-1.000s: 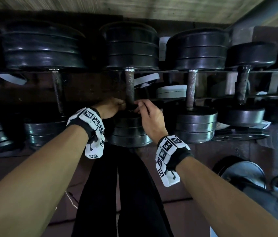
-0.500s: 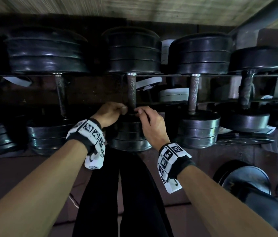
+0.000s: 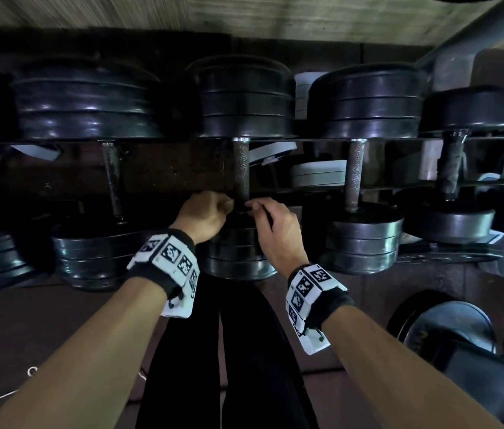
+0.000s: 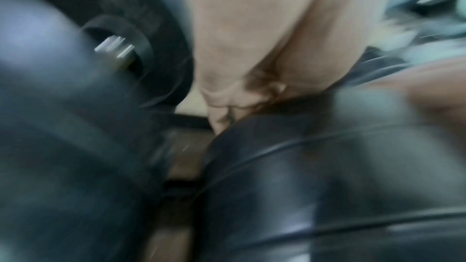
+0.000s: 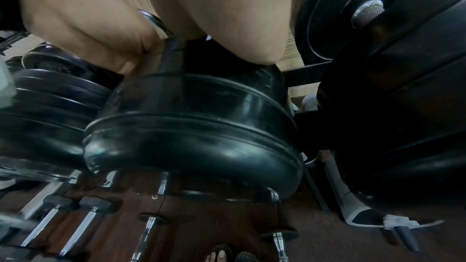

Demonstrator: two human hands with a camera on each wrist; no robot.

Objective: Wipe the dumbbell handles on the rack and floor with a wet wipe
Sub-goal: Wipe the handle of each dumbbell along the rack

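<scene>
A: Item one, largest: the rack (image 3: 291, 188). How is it recorded?

B: A dark frame along the wall. Dumbbells are laid across its rails side by side, handles running front to back, presumably so each can be lifted out by the handle.

A: Item two?

B: The centre dumbbell (image 3: 241, 243). Stacked black plates at both ends; the near plate stack (image 5: 194, 132) fills the right wrist view. It is flanked by a neighbouring dumbbell (image 3: 365, 239) on the right and another (image 3: 95, 258) on the left.

A: Item three, the handle?

B: The knurled handle (image 3: 241, 168), bare along most of its length. Its near end, where it meets the plates, is covered by both hands.

A: The hands, then.

B: The left hand (image 3: 204, 213) is listed with fingers curled in, knuckles against the handle's left side. The right hand (image 3: 275, 226) is listed with fingertips drawn together at the handle's right side. The placement suggests the base of the handle is being worked from both sides.

A: And the wet wipe?

B: Not made out in any view. Whether it is pinched in either hand cannot be told; the left wrist view is blurred.

A: Smallest entries?

B: Smaller floor dumbbells (image 5: 148, 232) with chrome handles, lying below the rack, judged still to be done.
</scene>
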